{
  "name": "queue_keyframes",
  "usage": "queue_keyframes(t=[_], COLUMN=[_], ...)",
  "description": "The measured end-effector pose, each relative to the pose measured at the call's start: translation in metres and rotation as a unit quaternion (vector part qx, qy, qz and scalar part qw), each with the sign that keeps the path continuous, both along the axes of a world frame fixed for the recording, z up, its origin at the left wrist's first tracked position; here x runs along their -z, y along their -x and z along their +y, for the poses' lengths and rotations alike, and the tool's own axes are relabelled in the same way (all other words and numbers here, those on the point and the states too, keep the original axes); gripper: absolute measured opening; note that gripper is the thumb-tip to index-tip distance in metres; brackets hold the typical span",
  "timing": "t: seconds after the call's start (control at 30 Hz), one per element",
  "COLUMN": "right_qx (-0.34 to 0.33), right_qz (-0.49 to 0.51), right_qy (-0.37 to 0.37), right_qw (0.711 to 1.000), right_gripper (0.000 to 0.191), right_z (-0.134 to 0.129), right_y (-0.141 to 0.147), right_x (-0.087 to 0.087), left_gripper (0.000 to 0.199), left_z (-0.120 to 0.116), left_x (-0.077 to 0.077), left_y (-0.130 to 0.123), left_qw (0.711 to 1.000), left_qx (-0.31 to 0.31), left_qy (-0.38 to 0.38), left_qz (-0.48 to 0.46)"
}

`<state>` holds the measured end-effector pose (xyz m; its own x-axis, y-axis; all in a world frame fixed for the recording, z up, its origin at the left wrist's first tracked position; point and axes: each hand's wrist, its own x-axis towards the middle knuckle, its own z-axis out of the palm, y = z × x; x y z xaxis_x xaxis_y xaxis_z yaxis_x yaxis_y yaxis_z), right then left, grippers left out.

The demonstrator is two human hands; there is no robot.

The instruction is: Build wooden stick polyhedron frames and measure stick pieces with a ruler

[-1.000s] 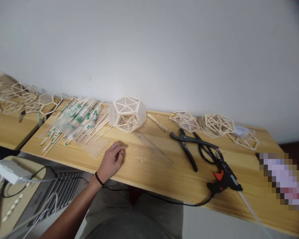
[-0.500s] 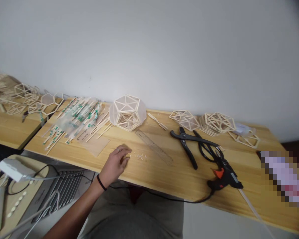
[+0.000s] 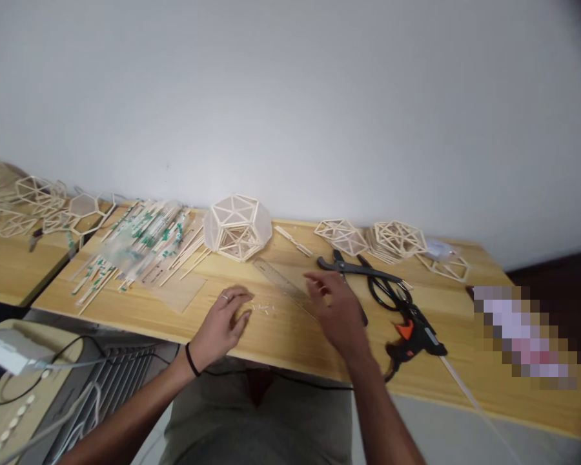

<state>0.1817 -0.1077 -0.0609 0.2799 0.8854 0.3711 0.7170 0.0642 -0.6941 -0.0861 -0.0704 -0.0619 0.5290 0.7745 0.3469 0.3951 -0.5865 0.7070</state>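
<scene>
My left hand (image 3: 223,323) hovers low over the front of the wooden table, fingers bent and thumb apart, nothing held. Just right of its fingertips lie several tiny pale offcuts (image 3: 263,309). My right hand (image 3: 336,313) is above the near end of a clear ruler (image 3: 277,276), its fingers loosely curled and a little blurred; I see nothing in it. It partly covers black-handled cutters (image 3: 339,263). Behind the hands stands a domed stick frame (image 3: 237,226) with translucent panels and more sticks inside.
Wrapped sticks (image 3: 150,232) lie at the left. Flat stick frames (image 3: 399,239) are stacked at the back right, beyond black scissors (image 3: 385,294). A glue gun (image 3: 416,336) with a cord rests at right, near a blurred-out phone-like object (image 3: 523,336). A power unit (image 3: 14,349) sits lower left.
My right hand has come into view from the lower right and is now over the ruler and cutters. My left hand stays beside the offcuts. The view has shifted slightly right.
</scene>
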Motion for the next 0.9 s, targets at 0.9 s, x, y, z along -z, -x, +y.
queue_keyframes(t=[0.9], right_qx=[-0.066], right_qz=[0.009], right_qy=[0.107], right_qw=[0.992], right_gripper=[0.039], right_z=[-0.016], right_y=[0.026], right_x=[0.021], left_gripper=[0.025], left_z=[-0.005], left_x=[0.003], left_y=[0.001], left_qw=[0.999], left_qx=[-0.019], left_qy=[0.024], left_qz=[-0.009])
